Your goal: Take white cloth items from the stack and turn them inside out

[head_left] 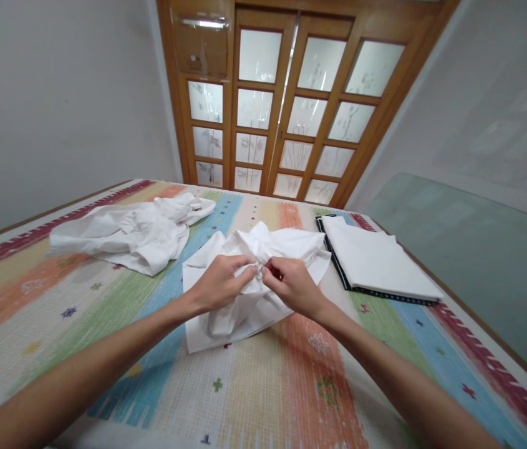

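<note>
A white garment lies bunched up in the middle of the patterned bed cover, its edges spread out in loose folds. My left hand is closed, pinching the gathered fabric between thumb and fingers. Right beside it, my right hand pinches the same gather, and the two sets of fingertips almost touch. Whatever small detail sits between the fingertips is too small to make out. The cloth is raised and puckered around both hands, while its lower edge rests flat on the cover.
Another white garment lies crumpled at the left. Folded clothes, white over dark, are stacked at the right. Striped fabric covers the surface beneath. A pale green panel stands along the right side; wooden glass-paned doors are beyond.
</note>
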Demonstrator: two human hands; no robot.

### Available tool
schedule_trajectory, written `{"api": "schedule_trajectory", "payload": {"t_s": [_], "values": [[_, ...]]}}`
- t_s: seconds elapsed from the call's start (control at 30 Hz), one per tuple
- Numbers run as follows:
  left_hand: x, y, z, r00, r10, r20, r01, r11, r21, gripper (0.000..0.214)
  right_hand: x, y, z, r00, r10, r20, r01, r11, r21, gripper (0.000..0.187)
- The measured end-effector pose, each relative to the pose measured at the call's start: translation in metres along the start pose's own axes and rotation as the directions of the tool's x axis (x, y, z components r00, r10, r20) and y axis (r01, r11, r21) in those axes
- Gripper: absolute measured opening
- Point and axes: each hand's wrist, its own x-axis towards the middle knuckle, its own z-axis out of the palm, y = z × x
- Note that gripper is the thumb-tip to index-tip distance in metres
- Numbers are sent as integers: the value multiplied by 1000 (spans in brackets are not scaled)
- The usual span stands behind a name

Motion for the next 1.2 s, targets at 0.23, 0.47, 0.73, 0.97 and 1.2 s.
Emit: {"api": "schedule_trajectory", "payload": {"t_s": [0.23,0.47,0.73,0.97,1.2], "values": [[-10,12,0,999,27,44,-25,998,-56,23,10,18,6,995,-18,99,51,938,-343,21],[-17,25,-34,994,-102,-36,97,987,-128,24,9,60,1,976,209,-55,-216,944,-249,21],[-36,-7,-65,925,-329,-188,293,936,-197,27,36,44,-15,824,558,-97,-371,662,651,35],[-34,-8,-69,926,-328,-188,274,925,-265,14,30,13,28,833,432,347,-553,686,474,46],[-22,11,-74,976,-206,-64,209,977,41,25,27,5,30,832,364,419,-555,554,620,10]]}}
